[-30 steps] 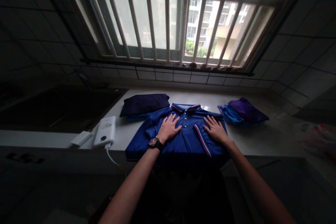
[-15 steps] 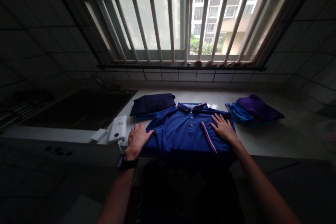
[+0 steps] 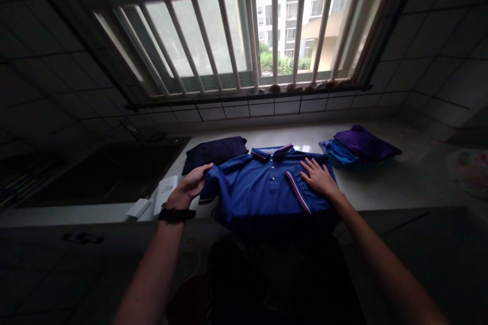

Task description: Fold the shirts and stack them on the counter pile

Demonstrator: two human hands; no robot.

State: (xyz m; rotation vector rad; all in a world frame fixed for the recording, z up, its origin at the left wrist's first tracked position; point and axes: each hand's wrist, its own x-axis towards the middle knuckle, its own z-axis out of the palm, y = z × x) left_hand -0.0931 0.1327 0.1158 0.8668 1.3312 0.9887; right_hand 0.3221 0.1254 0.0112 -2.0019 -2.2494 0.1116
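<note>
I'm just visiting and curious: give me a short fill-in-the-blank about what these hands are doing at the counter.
The left hand holds the ____ of the blue polo shirt.
The right hand lies flat on the shirt, and a black watch is on the ____ wrist.
A folded purple garment lies to the ____ of the shirt.
The window above the counter has metal ____ across it.

Missing words: sleeve; left; right; bars.

A matt blue knit polo shirt [image 3: 263,188] lies on a glossy pale stone countertop [image 3: 385,198], beside a smooth white plastic power bank [image 3: 165,194], below glazed ceramic wall tiles [image 3: 430,81] and painted metal window bars [image 3: 274,20].
</note>
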